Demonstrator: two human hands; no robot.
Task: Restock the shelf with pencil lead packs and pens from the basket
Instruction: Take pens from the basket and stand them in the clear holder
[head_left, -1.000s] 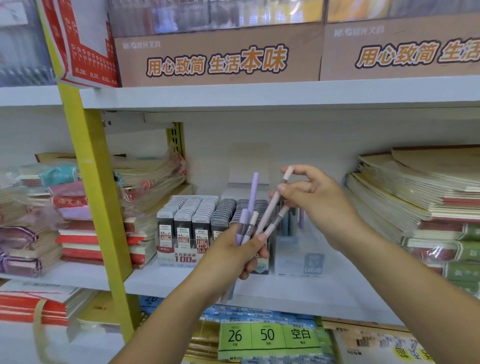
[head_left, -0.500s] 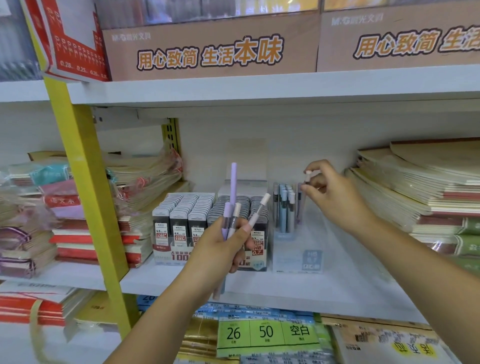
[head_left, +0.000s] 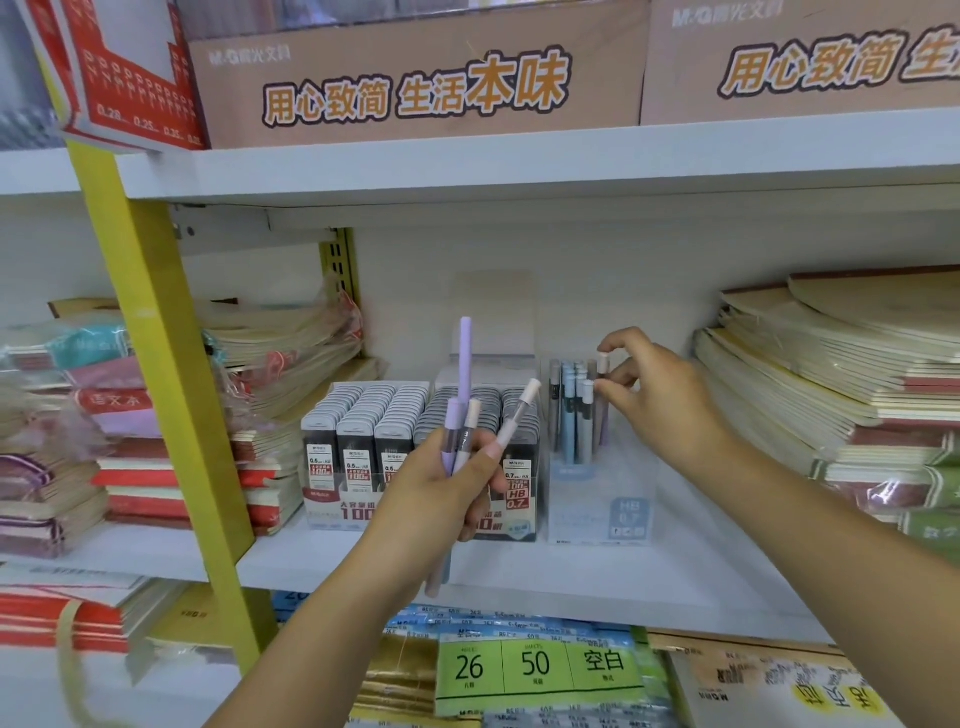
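While our right hand (head_left: 662, 397) pinches the cap of one pen (head_left: 602, 365), upright in the clear holder (head_left: 597, 512) beside the lead packs (head_left: 363, 415), our left hand (head_left: 441, 499) grips the spare pens (head_left: 464, 364). Next, we judge, it must let go cleanly, then draw another from the bunch.

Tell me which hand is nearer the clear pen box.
Right. The right hand pinches a pen standing in the clear pen box; the left hand holds pens before the lead packs, left of it.

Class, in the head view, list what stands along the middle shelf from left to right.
Wrapped notebooks → yellow post → lead packs → pen box → notebook stack
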